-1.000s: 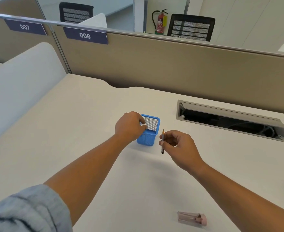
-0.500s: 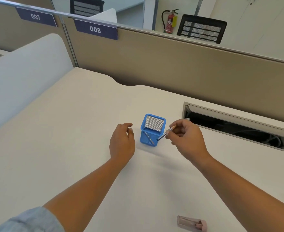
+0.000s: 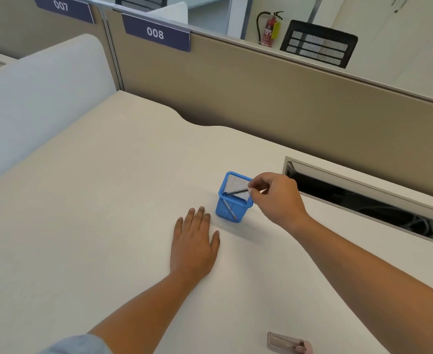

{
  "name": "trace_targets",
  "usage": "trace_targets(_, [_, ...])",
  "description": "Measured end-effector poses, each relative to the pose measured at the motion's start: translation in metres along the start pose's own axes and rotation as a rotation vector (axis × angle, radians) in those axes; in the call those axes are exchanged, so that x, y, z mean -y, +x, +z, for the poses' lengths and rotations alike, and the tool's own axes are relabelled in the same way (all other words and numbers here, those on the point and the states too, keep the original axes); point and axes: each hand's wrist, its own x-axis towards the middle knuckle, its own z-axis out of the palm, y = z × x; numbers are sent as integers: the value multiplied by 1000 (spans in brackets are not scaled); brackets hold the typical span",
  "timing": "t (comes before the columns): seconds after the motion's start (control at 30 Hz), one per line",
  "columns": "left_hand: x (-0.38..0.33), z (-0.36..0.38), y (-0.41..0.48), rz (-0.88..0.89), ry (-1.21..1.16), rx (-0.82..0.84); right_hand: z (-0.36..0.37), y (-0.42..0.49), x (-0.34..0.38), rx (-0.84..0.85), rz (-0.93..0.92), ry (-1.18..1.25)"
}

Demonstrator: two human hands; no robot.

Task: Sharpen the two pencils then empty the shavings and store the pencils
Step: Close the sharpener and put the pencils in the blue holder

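Progress: storing looks nearly finished; one pencil (image 3: 228, 209) already lies slanted inside the blue mesh holder (image 3: 233, 200), and the second pencil (image 3: 239, 192) is at the holder's mouth.
Done, judging by the layout: the sharpening seems over, since the pink sharpener (image 3: 288, 345) lies alone at the near edge of the table (image 3: 108, 200), well apart from both hands.
Left: letting the second pencil drop into the holder; whether the shavings have been emptied I cannot tell, as the sharpener's chamber is too small and dim to read.
Right hand (image 3: 278, 198): over the holder's right rim, fingers (image 3: 255, 186) pinched together on the upper end of the second pencil.
Left hand (image 3: 193, 241): flat on the table just beside the holder, fingers spread and holding nothing.
Second pencil: thin, dark, tilted, its lower end reaching across the holder's opening; the tip may be inside already, though the mesh makes this hard to judge.
Holder: small, square, upright, blue wire mesh, standing near the middle of the table, close to the open cable tray (image 3: 363, 200).
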Motion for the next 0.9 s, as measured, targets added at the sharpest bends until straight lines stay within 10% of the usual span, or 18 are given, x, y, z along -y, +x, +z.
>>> trace_targets(0.37, [0,-3,-1,-5,-35,29,15,11,10,143,-106,-473])
trace_targets(0.9, [-4,-8,-2,-6,-49,37,15,11,2,164,-70,-237])
